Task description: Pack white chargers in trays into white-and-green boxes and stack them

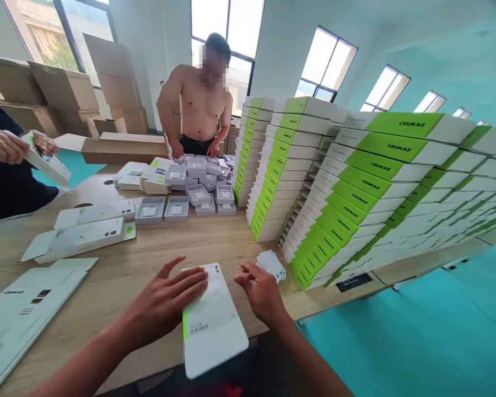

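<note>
A white box [215,325] with a green edge lies at the table's front, its near end jutting past the edge. Across its far left part my left hand [169,292] rests with fingers stretched out, thumb raised. Just right of the box, my right hand [260,289] hovers with its fingers loosely bent and apart, and nothing shows in it. Close behind that hand is a small pile of printed white cards [270,264], partly covered by it.
Tall stacks of green-and-white boxes [355,204] line the right side. White trays [196,168] are heaped at the back. Flattened cartons [28,309] and part-folded boxes [86,237] lie left. One person [202,110] stands opposite; another's hand [8,148] holds a box at left.
</note>
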A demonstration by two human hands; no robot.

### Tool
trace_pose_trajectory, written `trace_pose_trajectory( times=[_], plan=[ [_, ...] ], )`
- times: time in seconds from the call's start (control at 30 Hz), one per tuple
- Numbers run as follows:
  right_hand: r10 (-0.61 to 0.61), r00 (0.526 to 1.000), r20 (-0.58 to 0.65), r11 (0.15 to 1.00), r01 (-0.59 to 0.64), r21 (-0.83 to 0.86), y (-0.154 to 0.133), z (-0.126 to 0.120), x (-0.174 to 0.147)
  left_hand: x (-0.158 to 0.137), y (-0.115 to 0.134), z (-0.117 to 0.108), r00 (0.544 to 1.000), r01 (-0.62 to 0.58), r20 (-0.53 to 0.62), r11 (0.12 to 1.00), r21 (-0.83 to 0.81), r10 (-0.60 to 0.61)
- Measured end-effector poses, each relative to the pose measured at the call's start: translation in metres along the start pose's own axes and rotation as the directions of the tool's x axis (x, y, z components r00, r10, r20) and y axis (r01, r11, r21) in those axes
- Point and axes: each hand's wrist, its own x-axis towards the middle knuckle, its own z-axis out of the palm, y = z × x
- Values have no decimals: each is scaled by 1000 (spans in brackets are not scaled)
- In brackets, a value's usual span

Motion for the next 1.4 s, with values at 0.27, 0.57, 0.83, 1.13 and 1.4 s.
trace_pose_trajectory(
  times=[0.27,0.57,0.83,1.13,1.4],
  plan=[
    [57,993,-104,960,-83,-266,41,-73,6,-12,-47,10,755,486,-336,825,-289,-563],
    [215,970,113,948,-235,216,-43,-35,13,-20,-52,18,594,568,-230,604,-559,-771],
    [280,768,576,635,-598,488,-115,44,70,-22,-55,19,627,529,-263,648,-548,-734],
    [15,913,407,974,79,-213,-62,84,161,-28,-63,15,392,597,-308,495,-632,-867],
    [-136,826,548,699,472,-537,-74,162,248,-37,-81,-2,-27,573,-427,336,-748,-904]
  ],
)
